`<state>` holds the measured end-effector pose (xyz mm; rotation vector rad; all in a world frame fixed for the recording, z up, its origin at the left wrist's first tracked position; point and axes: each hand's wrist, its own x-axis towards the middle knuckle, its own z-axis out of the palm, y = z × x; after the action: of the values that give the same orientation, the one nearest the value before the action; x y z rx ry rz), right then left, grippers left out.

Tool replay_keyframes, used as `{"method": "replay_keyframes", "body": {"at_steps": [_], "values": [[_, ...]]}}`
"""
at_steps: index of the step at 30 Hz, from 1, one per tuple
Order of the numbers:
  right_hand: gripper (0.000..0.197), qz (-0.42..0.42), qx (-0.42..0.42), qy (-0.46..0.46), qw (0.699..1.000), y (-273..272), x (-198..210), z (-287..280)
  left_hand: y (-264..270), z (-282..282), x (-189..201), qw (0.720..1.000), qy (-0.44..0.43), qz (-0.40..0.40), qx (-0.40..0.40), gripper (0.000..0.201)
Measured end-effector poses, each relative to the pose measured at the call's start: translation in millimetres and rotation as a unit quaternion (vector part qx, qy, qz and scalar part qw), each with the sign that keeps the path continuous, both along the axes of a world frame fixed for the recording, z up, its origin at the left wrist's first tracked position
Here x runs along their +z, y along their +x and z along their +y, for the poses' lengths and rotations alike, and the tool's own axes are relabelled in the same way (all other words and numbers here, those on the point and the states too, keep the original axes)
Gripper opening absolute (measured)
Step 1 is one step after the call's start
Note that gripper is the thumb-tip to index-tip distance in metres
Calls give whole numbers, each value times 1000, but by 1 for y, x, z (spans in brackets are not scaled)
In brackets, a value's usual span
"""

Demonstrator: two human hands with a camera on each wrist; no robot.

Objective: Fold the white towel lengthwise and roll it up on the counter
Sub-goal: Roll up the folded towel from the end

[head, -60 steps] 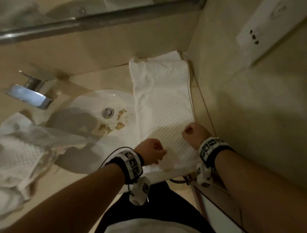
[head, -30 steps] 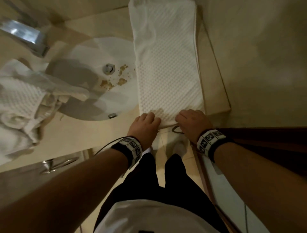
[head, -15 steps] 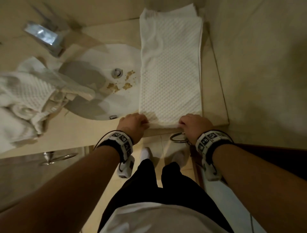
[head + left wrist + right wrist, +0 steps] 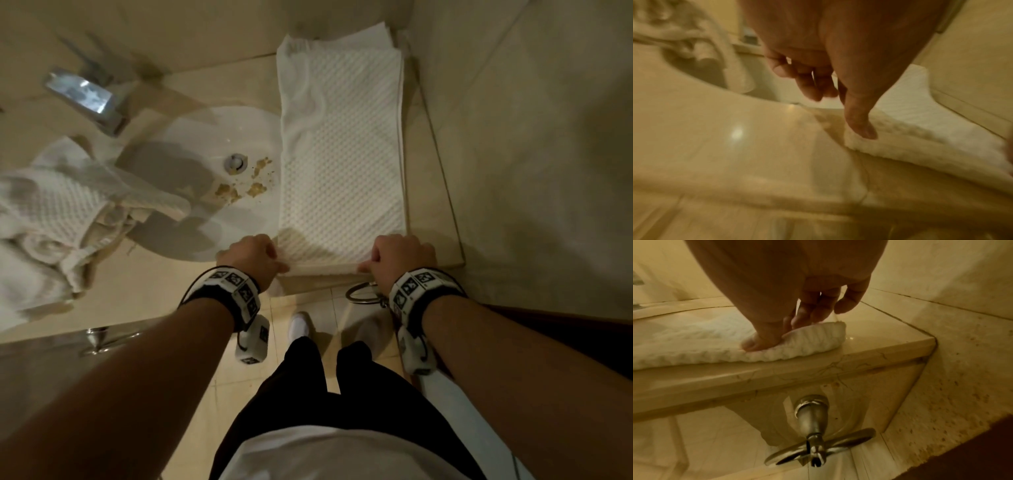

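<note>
Pinching white towel (image 4: 342, 164) edge, seemingly: both hands.

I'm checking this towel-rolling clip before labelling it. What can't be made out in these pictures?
- Head view: left hand and right hand hide their own fingers and the towel corners under them.
- Left wrist view: motion blur smears the towel's edge and the counter.
- Head view: the heap of other towels is cut off by the left edge.
- Head view: too dim to identify the brown bits in the sink.
</note>
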<state>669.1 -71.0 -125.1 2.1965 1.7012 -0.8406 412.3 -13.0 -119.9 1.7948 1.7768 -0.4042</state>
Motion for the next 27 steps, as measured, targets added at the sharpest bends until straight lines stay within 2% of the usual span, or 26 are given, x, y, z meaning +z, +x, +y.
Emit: {"method": "replay_keyframes", "body": {"at_steps": [1, 3, 5, 6, 9, 12, 15, 17, 19, 21, 24, 27], "values": [[31, 0, 2, 11, 1000, -1, -1, 1, 6, 0, 4, 999, 27, 16, -44, 30], [23, 5, 46, 50, 998, -7, -4, 0, 22, -7, 9, 977, 76, 40, -195, 23], [8, 9, 125, 76, 989, -13, -6, -5, 39, -22, 7, 941, 95, 19, -325, 38], [11, 10, 161, 78, 984, -15, -7, -9, 46, -30, 5, 929, 88, 18, -358, 43], [20, 0, 216, 103, 971, -15, -8, -22, 54, -47, -3, 923, 93, 42, -370, 46], [22, -9, 224, 162, 961, -15, -16, -35, 55, -60, -8, 921, 134, -10, -364, 56], [10, -25, 227, 242, 943, -18, -28, -45, 51, -73, -25, 902, 165, -51, -396, 42], [8, -43, 221, 284, 932, -19, -34, -50, 47, -74, -28, 908, 161, -63, -383, 40], [8, -56, 221, 313, 922, -18, -39, -52, 42, -73, -31, 916, 155, -64, -365, 51], [8, -63, 236, 314, 918, -15, -41, -54, 39, -73, -32, 915, 156, -49, -369, 54], [13, -57, 263, 298, 916, -10, -42, -53, 38, -75, -27, 900, 176, -23, -399, 52], [16, -72, 281, 285, 914, -11, -41, -50, 36, -70, -21, 893, 197, -33, -403, 51]]}}
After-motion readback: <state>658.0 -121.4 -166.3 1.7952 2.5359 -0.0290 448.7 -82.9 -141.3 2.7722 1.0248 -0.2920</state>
